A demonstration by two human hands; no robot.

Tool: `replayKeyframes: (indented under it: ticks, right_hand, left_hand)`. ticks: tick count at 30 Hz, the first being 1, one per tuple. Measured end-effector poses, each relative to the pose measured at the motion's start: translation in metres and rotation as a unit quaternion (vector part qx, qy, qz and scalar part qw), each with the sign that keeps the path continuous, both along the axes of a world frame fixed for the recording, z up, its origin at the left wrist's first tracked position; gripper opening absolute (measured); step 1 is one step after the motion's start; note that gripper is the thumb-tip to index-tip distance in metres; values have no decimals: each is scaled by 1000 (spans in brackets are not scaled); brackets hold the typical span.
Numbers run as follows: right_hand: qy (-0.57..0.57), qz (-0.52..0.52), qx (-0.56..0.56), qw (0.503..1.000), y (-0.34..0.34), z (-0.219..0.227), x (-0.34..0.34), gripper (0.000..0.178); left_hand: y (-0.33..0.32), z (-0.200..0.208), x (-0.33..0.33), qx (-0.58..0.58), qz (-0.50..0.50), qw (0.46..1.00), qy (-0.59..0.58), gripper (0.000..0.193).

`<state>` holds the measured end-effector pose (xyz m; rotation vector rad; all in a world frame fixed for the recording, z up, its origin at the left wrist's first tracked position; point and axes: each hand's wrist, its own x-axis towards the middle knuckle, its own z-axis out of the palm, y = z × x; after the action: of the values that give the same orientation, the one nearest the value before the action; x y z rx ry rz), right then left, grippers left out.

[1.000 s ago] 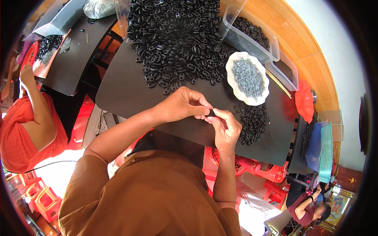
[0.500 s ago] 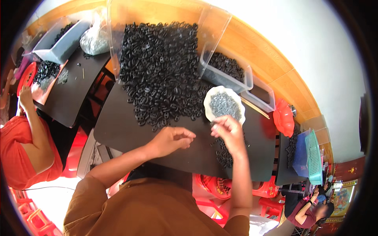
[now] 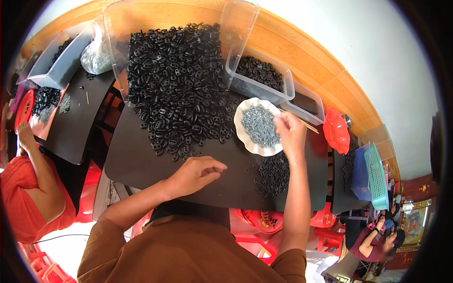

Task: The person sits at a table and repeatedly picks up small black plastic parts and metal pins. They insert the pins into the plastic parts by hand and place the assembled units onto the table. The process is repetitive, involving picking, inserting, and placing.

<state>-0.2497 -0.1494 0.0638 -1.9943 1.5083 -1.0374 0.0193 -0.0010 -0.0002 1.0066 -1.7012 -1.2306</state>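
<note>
My right hand (image 3: pixel 292 139) is over the right rim of a white scalloped bowl (image 3: pixel 239 132) full of small silvery metal pieces (image 3: pixel 260 125). Its fingertips are pinched together, and what they hold, if anything, is hidden. Thin wooden sticks (image 3: pixel 309 126) lie just beyond that hand. My left hand (image 3: pixel 196 175) hovers above the dark table (image 3: pixel 137 158) with thumb and forefinger apart, nothing visible between them. In front of it a big heap of black oval pieces with two holes (image 3: pixel 177 94) spills from a clear bin (image 3: pixel 238 28). Smaller black pieces (image 3: pixel 273 174) lie beside my right wrist.
A clear tub of black pieces (image 3: pixel 259 73) stands behind the bowl, near a red scalloped dish (image 3: pixel 336 129). On the right are a teal basket (image 3: pixel 377 177) and red stools (image 3: pixel 328 240). At left, a person in red (image 3: pixel 35 188) works at another table (image 3: pixel 78 127).
My right hand has moved away from me and right, from the bowl's near edge to its right rim. The dark piece at its fingertips no longer shows. My left hand stays nearly in place.
</note>
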Motion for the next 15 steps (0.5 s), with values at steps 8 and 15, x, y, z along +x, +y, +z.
replayKeyframes:
  ticks: [8,15]
  right_hand:
    - [59,67,7,996,107,-30,-17,15]
    - [164,111,-74,978,122,-49,0,19]
  left_hand:
    - [-79,39,-39,-277,-8,940,-199,14]
    - [-136,8,-90,-300,14,906,-298,10]
